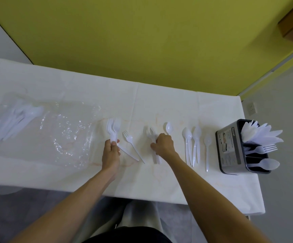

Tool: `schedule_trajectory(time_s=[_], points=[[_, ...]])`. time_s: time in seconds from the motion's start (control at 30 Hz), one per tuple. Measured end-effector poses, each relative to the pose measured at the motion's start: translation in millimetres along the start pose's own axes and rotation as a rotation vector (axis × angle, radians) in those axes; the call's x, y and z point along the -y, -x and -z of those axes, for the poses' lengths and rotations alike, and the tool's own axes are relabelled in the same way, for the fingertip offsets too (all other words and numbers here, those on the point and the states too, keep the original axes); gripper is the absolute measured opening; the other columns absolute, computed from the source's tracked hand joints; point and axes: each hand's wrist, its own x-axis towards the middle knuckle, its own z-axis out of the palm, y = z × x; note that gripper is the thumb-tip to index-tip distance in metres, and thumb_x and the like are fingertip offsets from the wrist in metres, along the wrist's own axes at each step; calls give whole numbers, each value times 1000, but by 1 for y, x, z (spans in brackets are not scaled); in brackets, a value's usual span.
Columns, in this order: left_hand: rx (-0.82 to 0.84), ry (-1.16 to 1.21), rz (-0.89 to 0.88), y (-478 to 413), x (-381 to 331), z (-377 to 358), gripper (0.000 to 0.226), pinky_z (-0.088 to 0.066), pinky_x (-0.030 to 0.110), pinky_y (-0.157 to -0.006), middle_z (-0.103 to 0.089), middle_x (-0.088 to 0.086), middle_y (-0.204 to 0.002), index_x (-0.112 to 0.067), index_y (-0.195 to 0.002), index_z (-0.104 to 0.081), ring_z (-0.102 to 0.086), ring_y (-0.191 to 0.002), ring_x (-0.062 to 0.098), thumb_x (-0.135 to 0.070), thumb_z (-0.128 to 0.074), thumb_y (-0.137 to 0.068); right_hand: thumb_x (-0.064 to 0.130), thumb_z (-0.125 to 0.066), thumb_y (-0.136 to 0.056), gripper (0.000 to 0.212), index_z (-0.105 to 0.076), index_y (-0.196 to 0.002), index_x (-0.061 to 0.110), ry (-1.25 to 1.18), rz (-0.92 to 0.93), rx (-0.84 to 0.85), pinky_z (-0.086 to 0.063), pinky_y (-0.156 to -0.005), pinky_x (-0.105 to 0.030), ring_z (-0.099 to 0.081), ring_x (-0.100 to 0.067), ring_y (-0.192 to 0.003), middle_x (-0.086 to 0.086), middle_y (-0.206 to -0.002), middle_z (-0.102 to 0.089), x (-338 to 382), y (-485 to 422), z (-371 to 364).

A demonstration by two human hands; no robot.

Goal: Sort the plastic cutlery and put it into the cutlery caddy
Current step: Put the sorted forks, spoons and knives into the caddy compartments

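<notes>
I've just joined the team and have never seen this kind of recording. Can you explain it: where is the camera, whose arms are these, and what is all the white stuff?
There is no machine here. A person wears a wide-angle camera on the head, which looks down at their own bare arms. The left hand grips a bundle of forks. The right hand curls its fingers over a small clump of cutlery on the white table. Between the hands lies a loose fork, and to the right lie several spoons. At far right stands the cutlery caddy, which already holds knives, forks and a spoon in separate compartments. At left lies a clear plastic bag.
</notes>
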Motion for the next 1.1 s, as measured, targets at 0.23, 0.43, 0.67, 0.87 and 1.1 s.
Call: schedule_trajectory(time_s=[0.23, 0.43, 0.67, 0.87, 1.1], points=[[-96, 169, 70, -4, 3, 6, 15, -46, 37, -94, -61, -9, -92, -13, -102, -54, -60, -83, 16, -16, -39, -101, 19, -65, -85, 23, -46, -75, 16, -62, 117, 68, -48, -60, -26, -61, -23, -69, -4, -78, -58, 18, 5, 3], [-93, 178, 102, -1, 6, 12, 10, -48, 29, -75, -65, 2, -92, -15, -101, -58, -61, -82, 16, -16, -49, -98, 23, -73, -81, 26, -51, -91, 13, 19, 179, 127, -44, -57, -25, -57, -24, -76, -6, -85, -56, 47, 16, -25], [-155, 165, 104, -2, 6, 20, 12, -47, 28, -78, -63, 1, -94, -15, -96, -55, -64, -83, 19, -14, -44, -99, 13, -58, -85, 37, -29, -61, 18, 114, 165, 87, -24, -47, -21, -44, -24, -69, 1, -66, -35, 54, 13, -32], [-239, 161, 95, -5, 11, 24, 14, -48, 33, -83, -59, -1, -81, -14, -89, -50, -62, -76, 20, -12, -40, -99, 21, -62, -86, 20, -54, -99, 8, 9, 214, 97, -41, -62, -27, -55, -29, -83, -13, -96, -60, 61, 15, -28], [-198, 106, 79, -6, 9, 24, 12, -49, 37, -85, -62, -3, -82, -15, -97, -54, -64, -84, 21, -19, -43, -99, 21, -67, -85, 31, -61, -113, 10, 152, 233, 74, -46, -74, -32, -63, -32, -98, -14, -107, -66, 58, 24, -53]])
